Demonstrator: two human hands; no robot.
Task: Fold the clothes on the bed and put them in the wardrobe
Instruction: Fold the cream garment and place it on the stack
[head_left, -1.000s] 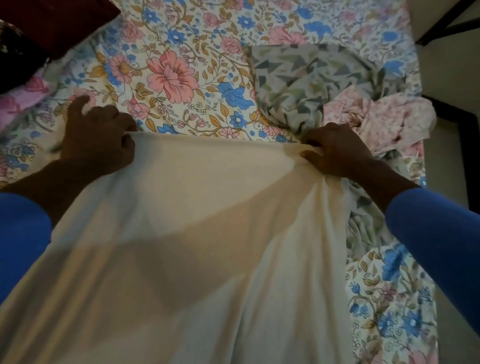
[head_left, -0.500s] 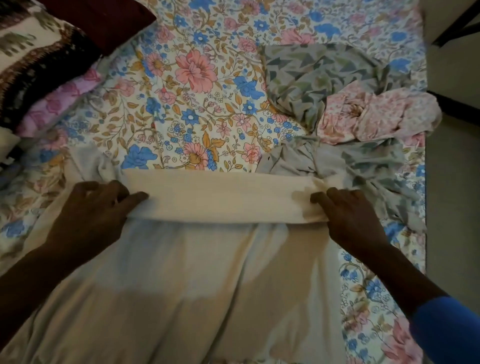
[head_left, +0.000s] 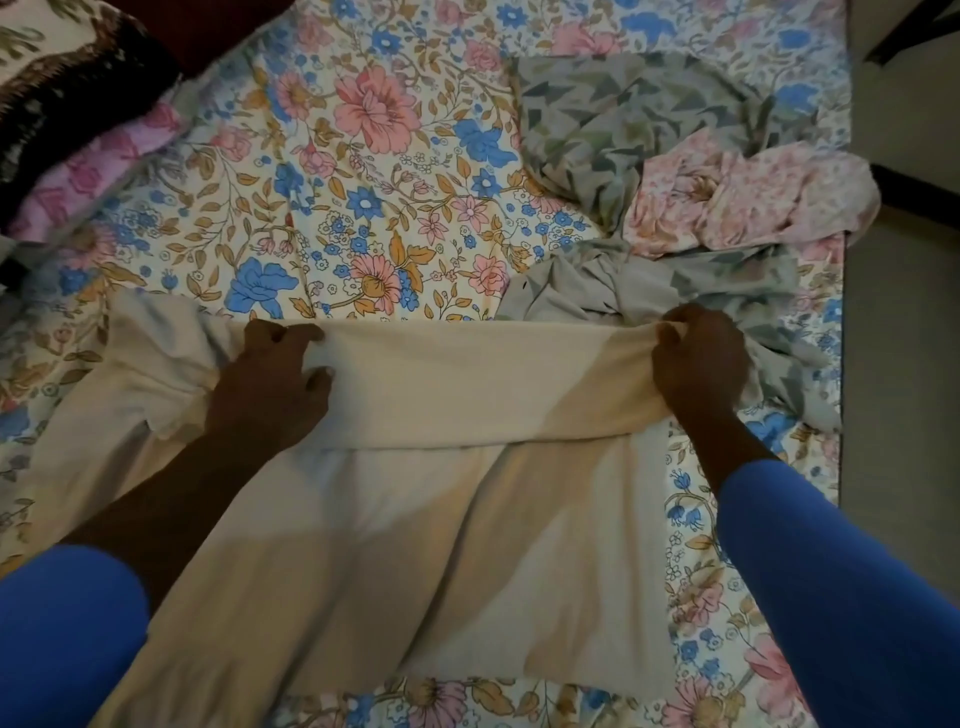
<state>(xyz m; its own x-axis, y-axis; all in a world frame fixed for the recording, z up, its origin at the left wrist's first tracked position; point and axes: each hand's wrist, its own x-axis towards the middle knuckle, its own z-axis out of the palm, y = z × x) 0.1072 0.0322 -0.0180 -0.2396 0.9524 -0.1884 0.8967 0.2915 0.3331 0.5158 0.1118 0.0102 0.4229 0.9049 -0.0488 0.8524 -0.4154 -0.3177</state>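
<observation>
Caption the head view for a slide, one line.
Left hand and right hand grip the cream garment at its fold on a floral bedsheet; grey cloth and pink cloth lie crumpled nearby.

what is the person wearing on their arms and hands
Plain bright blue sleeves: the left sleeve and right sleeve both stop short of the wrist. The left hand and right hand are bare, with no gloves, rings or watch showing.

The garment (head_left: 467, 519) is cream, the bedsheet (head_left: 363, 208) pink-and-blue floral, the sleeves (head_left: 831, 597) blue.
</observation>
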